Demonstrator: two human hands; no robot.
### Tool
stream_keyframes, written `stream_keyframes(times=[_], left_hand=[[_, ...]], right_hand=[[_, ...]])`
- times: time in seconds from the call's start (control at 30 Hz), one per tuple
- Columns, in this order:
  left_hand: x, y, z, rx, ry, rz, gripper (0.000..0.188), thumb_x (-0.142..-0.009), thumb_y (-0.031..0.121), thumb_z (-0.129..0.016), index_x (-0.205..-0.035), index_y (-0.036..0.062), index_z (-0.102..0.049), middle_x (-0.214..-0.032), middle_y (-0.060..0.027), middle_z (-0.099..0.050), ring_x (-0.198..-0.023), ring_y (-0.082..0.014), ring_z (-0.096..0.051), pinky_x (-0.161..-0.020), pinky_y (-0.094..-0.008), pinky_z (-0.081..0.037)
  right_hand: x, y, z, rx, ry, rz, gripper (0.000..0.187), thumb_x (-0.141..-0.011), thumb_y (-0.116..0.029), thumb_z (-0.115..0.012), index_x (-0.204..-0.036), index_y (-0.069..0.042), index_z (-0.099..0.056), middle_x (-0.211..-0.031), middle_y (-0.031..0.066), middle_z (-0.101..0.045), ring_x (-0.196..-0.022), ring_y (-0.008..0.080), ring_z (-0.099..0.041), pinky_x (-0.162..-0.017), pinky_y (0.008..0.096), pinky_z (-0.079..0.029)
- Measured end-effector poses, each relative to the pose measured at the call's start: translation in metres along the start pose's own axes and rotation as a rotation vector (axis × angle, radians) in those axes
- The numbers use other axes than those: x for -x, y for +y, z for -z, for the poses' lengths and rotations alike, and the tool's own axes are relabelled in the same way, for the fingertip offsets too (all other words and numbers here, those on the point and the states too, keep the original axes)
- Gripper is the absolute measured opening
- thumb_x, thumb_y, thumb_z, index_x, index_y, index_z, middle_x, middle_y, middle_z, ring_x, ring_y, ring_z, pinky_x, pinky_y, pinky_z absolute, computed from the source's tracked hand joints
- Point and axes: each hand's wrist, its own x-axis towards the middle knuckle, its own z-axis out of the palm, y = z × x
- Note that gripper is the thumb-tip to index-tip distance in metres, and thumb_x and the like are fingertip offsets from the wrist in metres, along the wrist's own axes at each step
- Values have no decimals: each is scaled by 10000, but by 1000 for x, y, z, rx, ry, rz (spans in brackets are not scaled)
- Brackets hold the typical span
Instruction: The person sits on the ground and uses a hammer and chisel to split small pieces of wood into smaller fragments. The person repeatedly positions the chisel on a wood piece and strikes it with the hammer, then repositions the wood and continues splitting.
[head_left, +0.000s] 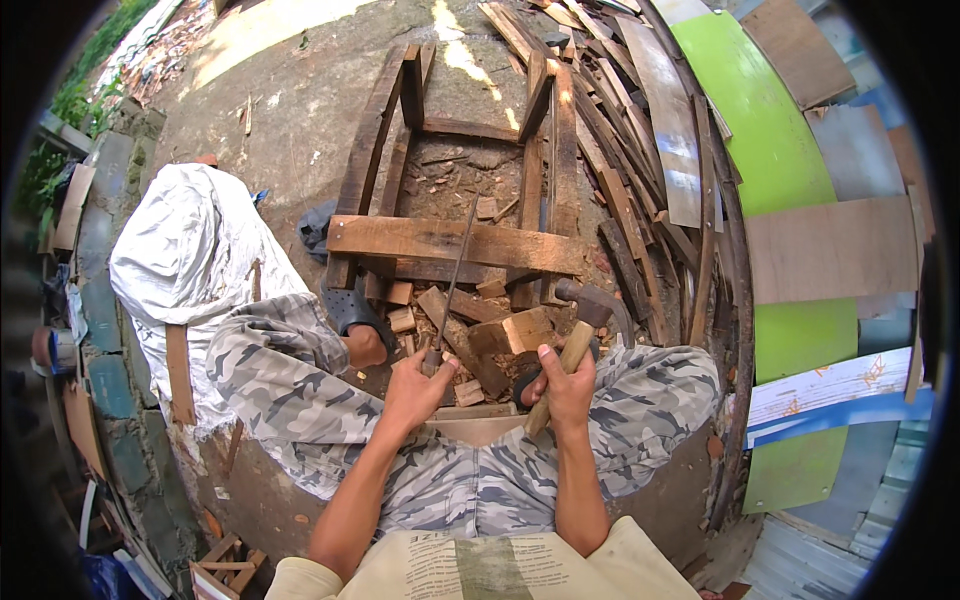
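Note:
My left hand [416,390] is closed round the lower end of a long thin metal rod [459,272], which slants up and away over the wood scraps; its exact kind is unclear. In my right hand [566,388] is a claw hammer [590,303], gripped by its thick wooden handle with the head pointing away from me. Between my knees lies a short wood block [510,335] on loose offcuts. Just beyond stands a rough wooden frame [365,150] with a plank [455,245] across its near end. The rod passes in front of that plank.
Long timber strips [625,150] are heaped on the right beside green and brown panels [830,250]. A white cloth-like sack [190,235] lies at the left, near a block wall [115,385]. My camouflage-trousered legs [290,365] and a dark clog [357,318] flank the scraps.

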Motion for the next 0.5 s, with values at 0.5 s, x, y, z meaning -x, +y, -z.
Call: stream_keyframes(times=[0.5], left_hand=[[-91,89,2,-690,351,-763,428,-881,432,-725,-1034,36,-670,-867,-156,-661,-823,-352,-673,-701,-435,-536]], right_hand=[[-2,6,5,-83,17,-23,367,-921,-160,-735,-1157,13,-514,-841,64,-623,-469,89,-530,-389,251,-454]])
